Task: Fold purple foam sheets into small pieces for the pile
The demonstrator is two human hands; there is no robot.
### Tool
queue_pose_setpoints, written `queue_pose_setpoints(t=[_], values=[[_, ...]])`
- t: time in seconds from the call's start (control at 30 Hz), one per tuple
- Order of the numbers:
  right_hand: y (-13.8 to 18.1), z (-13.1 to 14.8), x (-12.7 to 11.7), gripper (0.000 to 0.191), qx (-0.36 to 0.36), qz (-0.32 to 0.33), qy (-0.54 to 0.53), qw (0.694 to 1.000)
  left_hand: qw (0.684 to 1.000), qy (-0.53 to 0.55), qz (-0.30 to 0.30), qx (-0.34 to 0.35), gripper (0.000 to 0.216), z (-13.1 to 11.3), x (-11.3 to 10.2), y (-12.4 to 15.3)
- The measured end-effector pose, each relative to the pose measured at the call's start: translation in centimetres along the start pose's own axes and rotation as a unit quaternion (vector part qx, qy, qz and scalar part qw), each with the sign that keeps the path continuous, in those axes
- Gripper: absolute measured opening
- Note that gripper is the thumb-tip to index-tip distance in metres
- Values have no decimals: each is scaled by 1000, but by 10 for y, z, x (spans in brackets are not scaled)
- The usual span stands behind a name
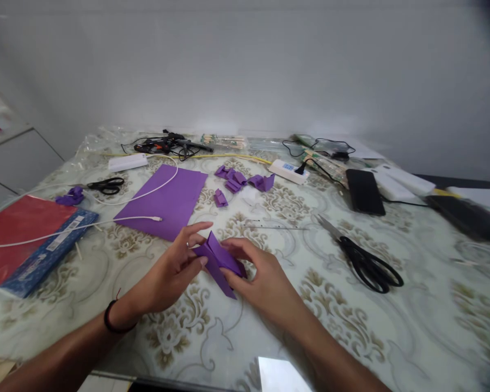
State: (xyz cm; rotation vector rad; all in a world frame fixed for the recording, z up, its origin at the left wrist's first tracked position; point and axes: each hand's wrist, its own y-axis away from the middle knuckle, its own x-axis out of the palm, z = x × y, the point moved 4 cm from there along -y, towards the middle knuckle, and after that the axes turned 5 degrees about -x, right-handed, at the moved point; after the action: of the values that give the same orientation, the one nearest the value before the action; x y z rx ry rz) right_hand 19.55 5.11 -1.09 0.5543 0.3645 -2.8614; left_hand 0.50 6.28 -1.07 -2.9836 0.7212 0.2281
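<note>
Between my two hands is a piece of folded purple paper [219, 261], creased lengthwise and standing partly open like a V. My left hand [177, 267] pinches its left end between thumb and fingers, with the index finger stretched out above. At the right end, the thumb and fingers of my right hand [255, 269] close around the paper. Beyond my left hand lie flat purple sheets [167, 198]. Several small folded purple paper pieces [234, 179] are grouped farther back, with a single folded piece [220, 198] nearer to me.
Black-handled scissors [365, 261] lie at right, near a black phone [365, 191]. A second pair of scissors [106, 185] and a red-and-blue paper pack [36, 234] are at left. A white cable [118, 220] crosses the sheets. A power strip [288, 171] and tangled black cables [169, 146] sit behind.
</note>
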Motion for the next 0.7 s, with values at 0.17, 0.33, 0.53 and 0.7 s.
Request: queue_pose_setpoints(t=[0.17,0.33,0.53,0.7], values=[[2,-1,4,49,21,-5,-12,1000,999,-28,16,5,42,-3,9,3],[3,-4,11,50,46,5,-38,998,999,-37,-34,8,65,5,13,2],[3,-4,12,53,60,-1,-59,996,997,-31,-64,14,52,4,10,1],[0,-6,3,32,69,-18,-73,995,998,-54,-36,-16,55,-1,7,3]])
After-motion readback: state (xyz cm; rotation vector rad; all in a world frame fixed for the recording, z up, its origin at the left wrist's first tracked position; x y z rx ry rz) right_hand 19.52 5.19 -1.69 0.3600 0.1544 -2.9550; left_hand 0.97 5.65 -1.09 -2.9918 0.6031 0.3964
